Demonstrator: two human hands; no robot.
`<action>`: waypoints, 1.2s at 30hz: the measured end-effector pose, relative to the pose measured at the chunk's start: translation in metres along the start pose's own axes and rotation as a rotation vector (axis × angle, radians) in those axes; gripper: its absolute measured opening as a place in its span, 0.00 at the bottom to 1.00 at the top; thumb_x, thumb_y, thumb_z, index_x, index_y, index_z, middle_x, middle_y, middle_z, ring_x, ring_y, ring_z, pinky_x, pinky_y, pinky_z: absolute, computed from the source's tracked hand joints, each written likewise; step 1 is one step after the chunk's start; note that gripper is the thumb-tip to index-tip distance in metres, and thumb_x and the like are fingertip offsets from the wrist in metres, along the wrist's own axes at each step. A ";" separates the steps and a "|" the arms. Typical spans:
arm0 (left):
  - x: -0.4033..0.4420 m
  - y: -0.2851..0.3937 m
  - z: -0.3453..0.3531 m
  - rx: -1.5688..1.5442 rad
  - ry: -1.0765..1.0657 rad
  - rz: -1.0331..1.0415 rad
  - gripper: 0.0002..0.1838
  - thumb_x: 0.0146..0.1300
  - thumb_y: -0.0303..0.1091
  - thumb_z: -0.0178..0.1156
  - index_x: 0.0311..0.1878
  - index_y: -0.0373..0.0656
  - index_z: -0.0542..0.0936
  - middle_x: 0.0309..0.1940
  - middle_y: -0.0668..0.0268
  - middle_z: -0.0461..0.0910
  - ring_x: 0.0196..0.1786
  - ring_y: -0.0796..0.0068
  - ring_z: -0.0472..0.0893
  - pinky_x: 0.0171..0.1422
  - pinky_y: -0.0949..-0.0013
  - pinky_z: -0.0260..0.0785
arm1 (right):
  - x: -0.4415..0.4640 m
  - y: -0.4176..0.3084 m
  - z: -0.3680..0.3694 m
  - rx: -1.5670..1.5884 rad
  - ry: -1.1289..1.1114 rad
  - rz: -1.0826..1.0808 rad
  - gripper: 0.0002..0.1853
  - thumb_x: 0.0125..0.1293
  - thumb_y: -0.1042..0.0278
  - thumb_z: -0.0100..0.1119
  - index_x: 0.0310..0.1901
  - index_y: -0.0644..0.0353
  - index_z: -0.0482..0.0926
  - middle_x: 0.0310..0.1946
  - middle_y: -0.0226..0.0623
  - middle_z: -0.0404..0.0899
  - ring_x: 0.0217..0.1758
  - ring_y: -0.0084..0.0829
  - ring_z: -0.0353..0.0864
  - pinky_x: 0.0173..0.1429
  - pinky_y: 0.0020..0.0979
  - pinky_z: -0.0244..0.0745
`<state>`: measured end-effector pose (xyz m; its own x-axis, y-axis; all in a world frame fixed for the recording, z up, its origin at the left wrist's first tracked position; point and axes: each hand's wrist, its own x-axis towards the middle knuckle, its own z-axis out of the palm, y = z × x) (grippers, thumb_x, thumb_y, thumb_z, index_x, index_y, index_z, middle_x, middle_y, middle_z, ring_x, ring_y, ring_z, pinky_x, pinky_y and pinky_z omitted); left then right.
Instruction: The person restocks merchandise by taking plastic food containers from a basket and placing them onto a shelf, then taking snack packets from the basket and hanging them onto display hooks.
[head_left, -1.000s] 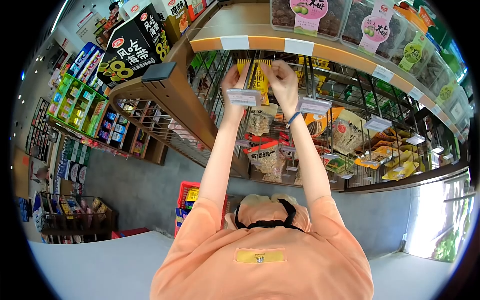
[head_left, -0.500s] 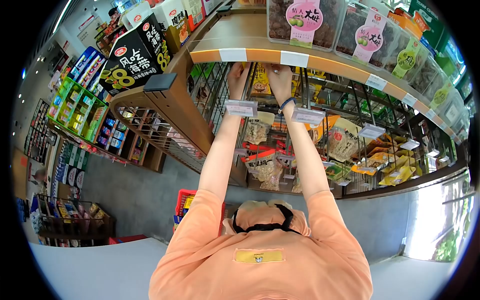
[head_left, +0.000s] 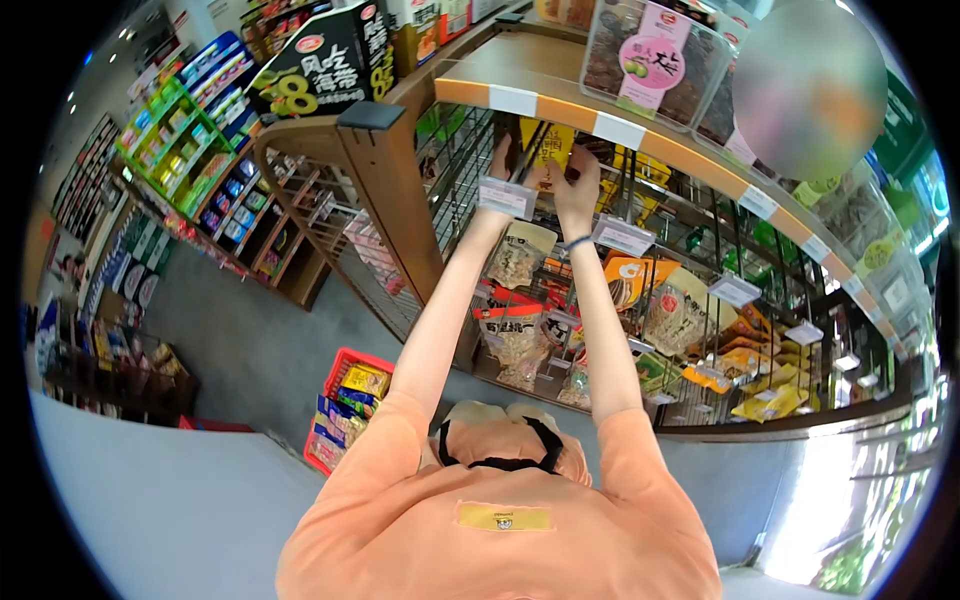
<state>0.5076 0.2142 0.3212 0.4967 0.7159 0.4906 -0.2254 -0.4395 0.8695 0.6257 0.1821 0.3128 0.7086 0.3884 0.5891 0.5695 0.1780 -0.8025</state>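
Observation:
A yellow packet (head_left: 550,143) hangs from a metal hook under the shelf's front edge. My right hand (head_left: 576,188) is at the packet's right side, thumb and fingers apart, with a dark band on the wrist. On the packet's other side is my left hand (head_left: 503,170), partly behind a price tag (head_left: 506,197) and the hook; its fingers are too hidden to make out a grip. Below my hands hang a clear-fronted snack bag (head_left: 521,255) and a red-topped bag (head_left: 518,345).
A red basket (head_left: 345,355) with colourful packets stands on the floor at the lower left. Clear tubs (head_left: 652,60) and a black box (head_left: 325,65) stand on top. More hooks and bags (head_left: 685,312) fill the rack to the right. A wooden post (head_left: 385,200) rises left of my arms.
The view has turned, so the rack sits further right and more of the basket shows. My right hand's fingers have spread beside the yellow packet, and more of the packet shows.

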 end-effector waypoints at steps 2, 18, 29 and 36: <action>-0.032 0.023 -0.009 -0.086 -0.129 -0.147 0.36 0.55 0.38 0.58 0.64 0.39 0.53 0.56 0.59 0.65 0.60 0.70 0.63 0.63 0.66 0.54 | -0.015 -0.010 -0.018 0.053 -0.048 -0.014 0.26 0.54 0.64 0.60 0.53 0.66 0.63 0.48 0.46 0.66 0.51 0.37 0.67 0.56 0.33 0.62; -0.400 -0.053 -0.086 -0.254 0.441 -0.887 0.13 0.59 0.28 0.52 0.48 0.38 0.69 0.40 0.66 0.75 0.48 0.77 0.73 0.50 0.75 0.65 | -0.336 -0.001 -0.080 0.045 -1.327 0.289 0.05 0.58 0.74 0.52 0.35 0.64 0.74 0.32 0.38 0.77 0.34 0.28 0.78 0.35 0.27 0.72; -0.473 -0.136 -0.164 -0.146 0.624 -1.071 0.15 0.56 0.30 0.53 0.48 0.41 0.70 0.38 0.65 0.75 0.41 0.80 0.73 0.45 0.77 0.66 | -0.411 0.064 0.033 -0.105 -1.648 0.213 0.09 0.55 0.68 0.51 0.37 0.61 0.76 0.31 0.38 0.78 0.36 0.37 0.78 0.41 0.34 0.73; -0.432 -0.192 -0.218 -0.252 0.743 -1.094 0.18 0.59 0.36 0.51 0.52 0.43 0.68 0.45 0.67 0.74 0.47 0.78 0.71 0.49 0.76 0.63 | -0.439 0.060 0.113 -0.488 -1.752 -0.397 0.12 0.53 0.66 0.52 0.38 0.59 0.75 0.37 0.38 0.74 0.44 0.37 0.72 0.46 0.38 0.69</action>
<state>0.1534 0.1076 -0.0459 -0.0312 0.7902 -0.6120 -0.1950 0.5957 0.7792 0.3016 0.1240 -0.0046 -0.4811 0.8236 -0.3003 0.8529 0.3604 -0.3778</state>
